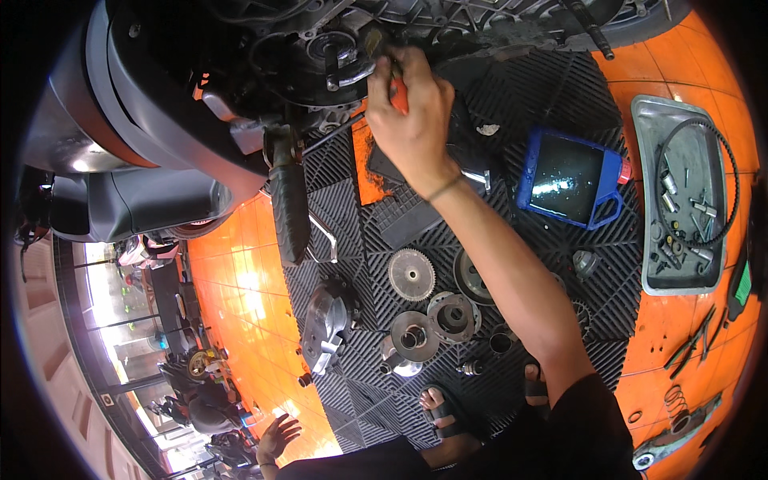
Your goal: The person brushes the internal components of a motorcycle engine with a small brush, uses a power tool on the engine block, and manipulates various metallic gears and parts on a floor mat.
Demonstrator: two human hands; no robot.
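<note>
My right hand (pixel 412 120) reaches up to the scooter's engine and is closed around a brush with a red-orange handle (pixel 398 96). Its tan head, partly dark and blurred, is against or very near the black engine casing (pixel 288 72), beside a protruding shaft (pixel 332 72). I cannot tell whether it touches. Down at the lower left, my left hand (pixel 280 437) hangs in the air with its fingers spread, holding nothing, over the orange floor.
Removed parts lie on the black ribbed mat (pixel 352 400): a toothed disc (pixel 411 274), a round hub (pixel 454 317) and a dark cover (pixel 326 320). A blue container with dark liquid (pixel 564 178) lies to the right. Beyond are a metal tray (pixel 680 276) with a belt (pixel 732 172), and pliers (pixel 692 342).
</note>
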